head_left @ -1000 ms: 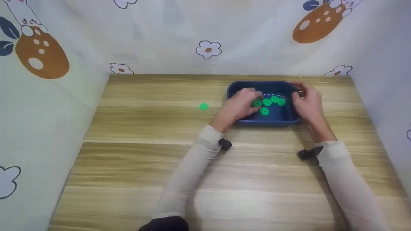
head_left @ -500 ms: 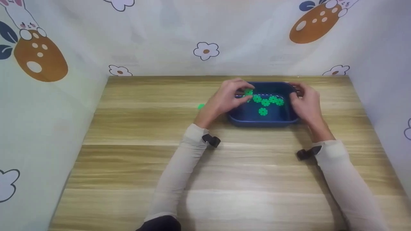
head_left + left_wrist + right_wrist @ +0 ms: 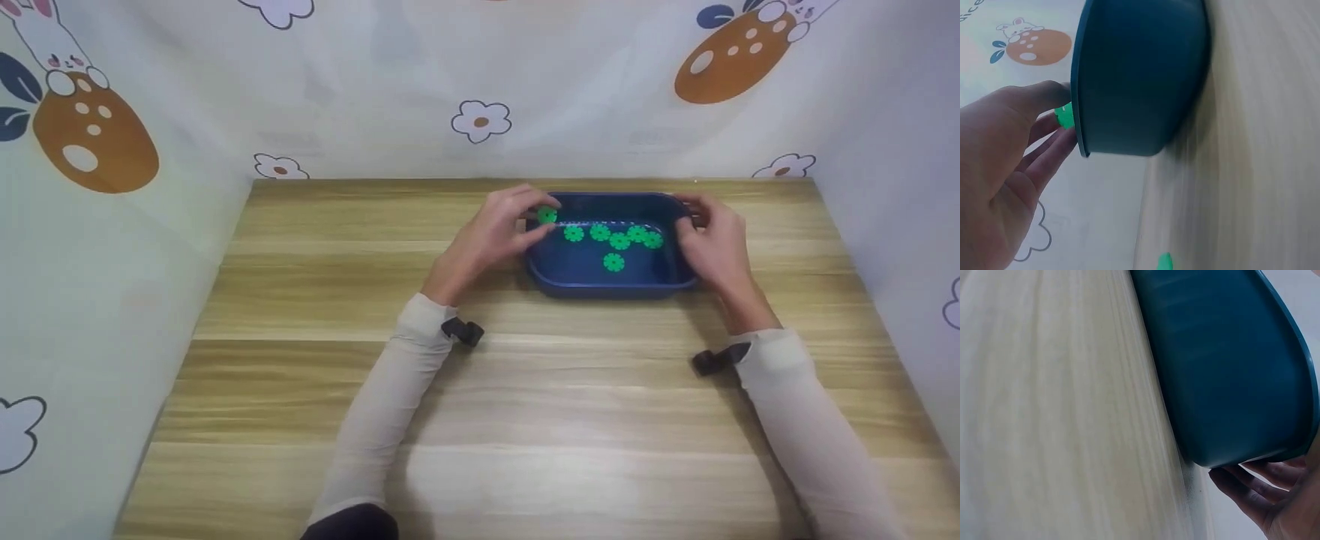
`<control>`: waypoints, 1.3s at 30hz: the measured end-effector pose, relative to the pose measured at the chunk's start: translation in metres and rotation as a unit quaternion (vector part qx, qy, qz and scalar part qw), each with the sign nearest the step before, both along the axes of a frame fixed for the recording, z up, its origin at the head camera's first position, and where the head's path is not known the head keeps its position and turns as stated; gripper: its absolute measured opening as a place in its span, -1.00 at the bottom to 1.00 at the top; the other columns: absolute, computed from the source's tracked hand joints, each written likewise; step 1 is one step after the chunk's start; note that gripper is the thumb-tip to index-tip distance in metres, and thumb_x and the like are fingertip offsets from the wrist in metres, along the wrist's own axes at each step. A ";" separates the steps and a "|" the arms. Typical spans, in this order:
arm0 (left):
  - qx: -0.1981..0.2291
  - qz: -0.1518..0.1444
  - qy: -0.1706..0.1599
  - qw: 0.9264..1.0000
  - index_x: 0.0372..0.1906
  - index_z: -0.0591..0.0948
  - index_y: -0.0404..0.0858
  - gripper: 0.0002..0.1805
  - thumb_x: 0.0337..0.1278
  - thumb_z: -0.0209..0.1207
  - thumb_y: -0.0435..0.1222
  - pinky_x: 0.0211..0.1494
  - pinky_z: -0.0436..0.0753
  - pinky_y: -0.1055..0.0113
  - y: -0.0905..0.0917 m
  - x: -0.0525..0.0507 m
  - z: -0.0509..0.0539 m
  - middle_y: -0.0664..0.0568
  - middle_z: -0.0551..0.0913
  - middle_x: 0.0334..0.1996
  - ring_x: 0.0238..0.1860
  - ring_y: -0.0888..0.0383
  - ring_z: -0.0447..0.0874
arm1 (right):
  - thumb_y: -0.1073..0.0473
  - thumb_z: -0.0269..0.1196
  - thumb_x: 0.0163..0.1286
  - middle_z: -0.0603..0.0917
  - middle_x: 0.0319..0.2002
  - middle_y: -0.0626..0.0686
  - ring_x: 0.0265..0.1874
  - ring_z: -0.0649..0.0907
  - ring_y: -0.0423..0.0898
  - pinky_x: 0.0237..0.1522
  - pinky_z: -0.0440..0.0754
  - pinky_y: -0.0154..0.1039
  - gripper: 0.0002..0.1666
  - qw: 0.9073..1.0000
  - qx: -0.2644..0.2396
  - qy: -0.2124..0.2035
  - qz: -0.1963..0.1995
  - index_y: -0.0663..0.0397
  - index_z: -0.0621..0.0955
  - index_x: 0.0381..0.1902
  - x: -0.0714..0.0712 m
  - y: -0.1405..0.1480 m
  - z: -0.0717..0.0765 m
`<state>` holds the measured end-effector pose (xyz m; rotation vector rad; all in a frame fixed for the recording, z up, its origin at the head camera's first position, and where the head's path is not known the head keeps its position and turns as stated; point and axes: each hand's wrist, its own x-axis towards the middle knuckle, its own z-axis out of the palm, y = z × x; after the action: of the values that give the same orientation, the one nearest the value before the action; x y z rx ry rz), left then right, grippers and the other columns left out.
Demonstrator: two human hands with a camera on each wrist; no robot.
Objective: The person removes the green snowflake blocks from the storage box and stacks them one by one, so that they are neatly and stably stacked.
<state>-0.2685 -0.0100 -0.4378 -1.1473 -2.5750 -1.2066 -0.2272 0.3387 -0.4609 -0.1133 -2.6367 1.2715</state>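
A dark blue plastic tub (image 3: 619, 289) stands at the back right of the table, with several green notched plastic discs (image 3: 613, 262) on its floor. At the tub's left rim my left hand (image 3: 491, 229) pinches another green disc between thumb and fingers. In the left wrist view that disc (image 3: 1065, 115) shows only partly, behind the tub's rim. My right hand (image 3: 716, 236) grips the tub's right end, thumb on the inner side and fingers outside. From the right wrist view, fingertips (image 3: 1235, 486) touch the tub's outer wall.
One more green disc (image 3: 1165, 262) lies on the table left of the tub, seen at the left wrist view's bottom edge; the left hand or arm hides it from the head view. Patterned cloth walls (image 3: 390, 97) enclose the wooden tabletop (image 3: 315, 360) at the back and sides.
My left hand has moved left from inside the tub to its left rim, bringing one green disc along in its pinch. The right hand stays on the tub's right end.
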 end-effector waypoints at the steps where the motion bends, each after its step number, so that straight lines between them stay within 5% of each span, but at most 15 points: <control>1: 0.004 -0.001 0.000 1.000 0.21 0.74 -0.27 -0.67 0.43 0.39 -0.30 0.25 0.77 0.36 -0.002 0.000 -0.001 -0.08 0.77 0.18 0.17 0.11 0.77 | 0.31 0.12 0.53 0.76 0.22 0.26 0.13 0.74 0.12 0.17 0.63 -0.21 -0.50 1.000 0.001 0.002 0.000 0.14 0.66 0.36 0.000 0.000 0.000; 9: 0.026 0.003 -0.013 1.000 0.19 0.73 -0.33 -0.68 0.42 0.38 -0.34 0.22 0.82 0.17 -0.016 0.005 -0.001 -0.10 0.77 0.19 0.16 0.06 0.81 | 0.32 0.11 0.49 0.80 0.15 0.26 0.04 0.76 0.05 -0.02 0.55 -0.56 -0.51 1.000 0.008 0.021 -0.006 0.17 0.69 0.31 -0.002 0.000 -0.003; 25: 0.000 0.022 0.006 1.000 0.17 0.73 -0.30 -0.70 0.41 0.38 -0.36 0.24 0.81 0.13 -0.029 0.008 -0.005 -0.10 0.77 0.17 0.16 0.00 0.80 | 0.30 0.11 0.51 0.79 0.17 0.26 0.07 0.76 0.07 0.03 0.58 -0.49 -0.51 1.000 0.003 0.010 -0.002 0.15 0.69 0.32 -0.001 0.001 -0.002; 31: -0.011 0.040 0.016 0.999 0.17 0.74 -0.25 -0.69 0.39 0.38 -0.37 0.24 0.79 0.26 -0.041 0.009 -0.009 -0.07 0.75 0.19 0.19 0.05 0.77 | 0.31 0.11 0.51 0.79 0.17 0.26 0.05 0.76 0.07 -0.01 0.57 -0.52 -0.51 1.000 0.000 0.010 0.000 0.15 0.69 0.32 -0.001 0.001 -0.001; 39: -0.020 0.049 0.008 0.999 0.13 0.74 -0.30 -0.71 0.38 0.40 -0.36 0.23 0.80 0.23 -0.054 0.012 -0.014 -0.10 0.74 0.10 0.12 0.02 0.78 | 0.30 0.10 0.52 0.77 0.22 0.26 0.10 0.75 0.12 0.11 0.60 -0.35 -0.50 1.000 0.008 0.003 0.000 0.17 0.66 0.35 -0.001 0.000 -0.001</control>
<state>-0.2565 -0.0641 -0.4521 -1.0189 -2.6214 -1.1267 -0.2278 0.3391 -0.4614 -0.1053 -2.6408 1.2493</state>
